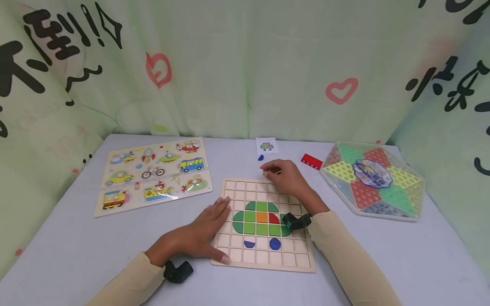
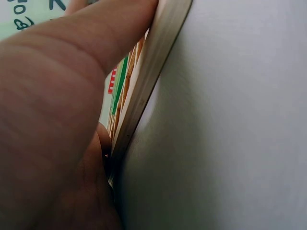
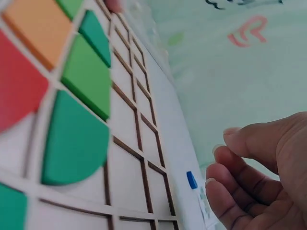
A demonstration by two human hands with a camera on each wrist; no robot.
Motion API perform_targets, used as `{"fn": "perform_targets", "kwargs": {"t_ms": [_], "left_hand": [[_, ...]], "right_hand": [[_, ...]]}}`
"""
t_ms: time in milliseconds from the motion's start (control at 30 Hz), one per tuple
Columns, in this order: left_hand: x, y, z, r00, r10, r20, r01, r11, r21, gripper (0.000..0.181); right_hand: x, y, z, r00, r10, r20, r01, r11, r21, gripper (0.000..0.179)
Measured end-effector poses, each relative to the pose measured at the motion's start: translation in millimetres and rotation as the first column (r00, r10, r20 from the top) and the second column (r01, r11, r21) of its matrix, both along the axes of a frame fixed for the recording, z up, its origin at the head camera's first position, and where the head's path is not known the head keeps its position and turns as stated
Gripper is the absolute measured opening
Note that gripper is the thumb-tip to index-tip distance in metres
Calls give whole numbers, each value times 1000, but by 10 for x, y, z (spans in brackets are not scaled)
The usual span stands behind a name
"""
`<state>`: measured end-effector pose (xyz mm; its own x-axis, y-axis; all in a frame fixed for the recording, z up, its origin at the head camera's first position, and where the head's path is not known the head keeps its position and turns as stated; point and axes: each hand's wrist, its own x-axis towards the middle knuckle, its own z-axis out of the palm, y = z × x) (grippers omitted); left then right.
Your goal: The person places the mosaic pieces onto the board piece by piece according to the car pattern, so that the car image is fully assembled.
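Observation:
A wooden grid board (image 1: 298,258) lies on the table, with green, orange and red pieces set in a rounded shape. Below that shape sit a blue half-circle (image 1: 249,245) and a blue circle (image 1: 274,244). My left hand (image 1: 203,231) rests along the board's left side, fingers extended and thumb at the near corner. Above the far edge hovers my right hand (image 1: 287,177), fingers bent, with nothing visible between thumb and fingertips. Just beyond them a small blue piece (image 1: 261,157) lies on the table; the right wrist view shows this blue piece (image 3: 191,180) apart from the fingers.
A small pattern card (image 1: 270,149) lies at the table's far edge. On the left is a vehicle picture puzzle (image 1: 138,176). A red strip with white dots (image 1: 311,161) lies beside a clear-edged hexagonal game box (image 1: 373,180) on the right. A printed curtain (image 1: 245,76) hangs behind.

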<state>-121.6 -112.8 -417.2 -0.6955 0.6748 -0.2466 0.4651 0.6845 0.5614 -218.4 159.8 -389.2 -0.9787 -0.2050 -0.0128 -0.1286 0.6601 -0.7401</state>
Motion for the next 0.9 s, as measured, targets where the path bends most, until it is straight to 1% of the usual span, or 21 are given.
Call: {"fn": "perform_targets", "kwargs": {"t_ms": [133, 200, 367, 533, 767, 900], "left_hand": [[-3, 3, -5, 1000, -2, -2, 2, 1000, -1, 126], [-3, 2, -9, 1000, -2, -3, 2, 1000, 1, 127], [-2, -3, -16, 1000, -2, -3, 2, 1000, 6, 127], [-1, -13, -25, 1000, 3, -16, -3, 1000, -2, 128], [2, -8, -20, 1000, 9, -16, -10, 1000, -11, 128], [3, 1, -17, 1000, 7, -15, -7, 1000, -10, 128]], "right_hand": [[-145, 32, -22, 998, -59, 22, 59, 998, -25, 23], [-203, 38, -34, 997, -75, 26, 76, 997, -30, 23], [-338, 26, -52, 995, -100, 14, 101, 994, -40, 23], [-457, -9, -94, 993, -113, 22, 114, 991, -67, 23], [-544, -34, -180, 986, -141, 87, 147, 987, -69, 27], [-581, -36, -227, 984, -158, 84, 165, 983, -80, 28]]}}
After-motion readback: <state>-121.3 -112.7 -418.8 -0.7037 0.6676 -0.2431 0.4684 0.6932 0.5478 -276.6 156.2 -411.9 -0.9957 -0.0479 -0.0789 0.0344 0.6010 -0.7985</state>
